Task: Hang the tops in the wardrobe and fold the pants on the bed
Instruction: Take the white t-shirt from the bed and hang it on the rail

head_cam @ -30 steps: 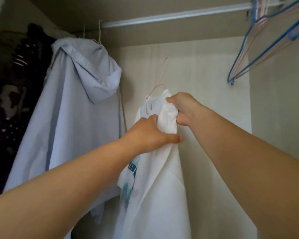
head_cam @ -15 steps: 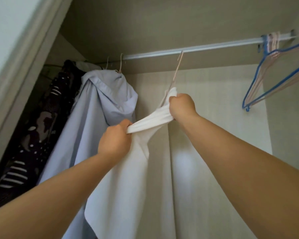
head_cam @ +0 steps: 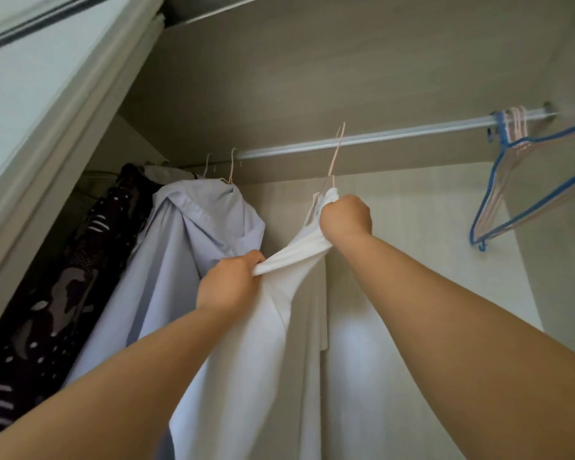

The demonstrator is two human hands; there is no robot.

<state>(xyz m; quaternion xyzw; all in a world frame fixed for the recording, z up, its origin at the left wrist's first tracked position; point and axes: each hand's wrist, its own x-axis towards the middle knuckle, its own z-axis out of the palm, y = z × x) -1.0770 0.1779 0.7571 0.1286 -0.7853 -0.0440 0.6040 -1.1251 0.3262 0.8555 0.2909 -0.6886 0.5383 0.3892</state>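
Observation:
A white top (head_cam: 266, 343) hangs on a thin pink wire hanger (head_cam: 336, 154). The hanger's hook reaches up to the silver wardrobe rail (head_cam: 395, 136); I cannot tell whether it sits over the rail. My right hand (head_cam: 345, 216) grips the top's neck together with the hanger's shoulder. My left hand (head_cam: 229, 283) grips the other shoulder of the top lower down, and the fabric is stretched taut between the two hands. The rest of the top falls straight down between my forearms.
A pale blue hooded top (head_cam: 193, 247) hangs on the rail just left of the white one. Dark patterned clothes (head_cam: 80, 260) fill the far left. Blue and pink empty hangers (head_cam: 518, 167) hang at the rail's right end. The wardrobe door frame (head_cam: 63, 134) runs along the left.
Both hands have lifted the white top and its hanger up to the rail. My left hand has shifted left along the shoulder, pulling the fabric taut. My view has tilted upward.

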